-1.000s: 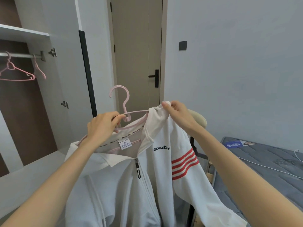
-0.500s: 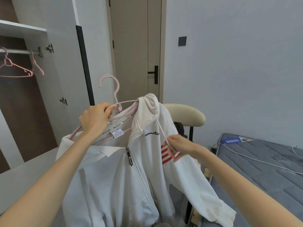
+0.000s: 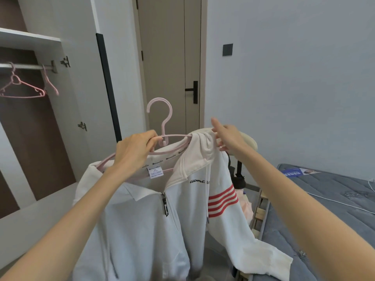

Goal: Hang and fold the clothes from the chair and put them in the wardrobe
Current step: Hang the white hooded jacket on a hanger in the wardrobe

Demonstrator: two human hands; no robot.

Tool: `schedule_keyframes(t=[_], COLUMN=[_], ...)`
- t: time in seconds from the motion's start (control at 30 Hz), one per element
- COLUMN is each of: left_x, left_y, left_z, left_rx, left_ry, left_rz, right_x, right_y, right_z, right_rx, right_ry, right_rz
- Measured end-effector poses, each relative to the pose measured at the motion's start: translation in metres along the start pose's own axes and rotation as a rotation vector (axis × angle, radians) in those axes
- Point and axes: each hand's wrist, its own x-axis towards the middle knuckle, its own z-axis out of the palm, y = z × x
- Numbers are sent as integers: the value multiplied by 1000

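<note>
Bare left forearm (image 3: 81, 216), bare right forearm (image 3: 284, 189), bare left hand (image 3: 133, 152), bare right hand (image 3: 230, 136), slender fingers (image 3: 215, 123)

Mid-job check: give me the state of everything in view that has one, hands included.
pink hanger: held up by its neck.
white jacket: draped on the pink hanger, collar open.
left hand: grips the pink hanger.
right hand: fingers curled on the white jacket's shoulder.
wardrobe door: open.
room door: closed.
spare hangers: empty, hooked on the rail.

L hand (image 3: 134, 153) raised fwd, fingers curled round hanger (image 3: 163, 130) neck. R hand (image 3: 228, 138) level w/ it, index straight, other fingers curled on hoodie (image 3: 142, 220) shoulder. Both arms extended.
</note>
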Motion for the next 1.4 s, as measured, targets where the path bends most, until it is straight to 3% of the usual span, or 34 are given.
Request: schedule_keyframes(t=[0.2, 0.37, 0.4, 0.5, 0.57, 0.67, 0.8, 0.87, 0.93, 1.07, 1.17, 1.23, 1.3, 1.33, 1.4], left_x=[-5, -10, -11, -11, -11, -9, 5, 10, 11, 9, 7, 7, 6, 5, 5], left_y=[-8, -13, -14, -20, -24, -22, -24, -25, -24, -25, -20, -16, -13, -13, -14], left_z=[8, 18, 20, 23, 27, 29, 22, 19, 16, 14, 9, 4, 0, -2, -3], left_rx=[-58, -158, -176, -203, -158, -154, -254, -290, -270, -229, -276, -314, -321, -317, -310], left_ry=[-90, -129, -120, -116, -159, -152, -92, -70, -51, -5, -40, -43, 2, 30, 51], left_rz=[45, 23, 25, 19, 11, -10, -58, -39, -14, -6, 16, 27, 34, 32, 9], right_x=[15, 18, 20, 21, 22, 31, 32, 31, 24, 12, 18, 31, 34, 31, 22], right_y=[-16, -13, -11, -18, -35, -49, -22, 2, 23, 34, 24, 26, 38, 43, 52], right_z=[1, 6, 7, 7, 3, -5, -3, 4, 5, -3, 2, 6, 6, 6, 6], right_rx=[-241, -161, -79, 502, 801, 998, 1059, 1011, 843, 768, 690, 803, 770, 643, 105], right_ry=[-212, -187, -170, -256, -255, -90, 172, 331, 360, 47, -37, 132, 286, 298, 262], right_rz=[176, 198, 216, 379, 373, 261, 207, 279, 419, 628, 547, 450, 378, 336, 214])
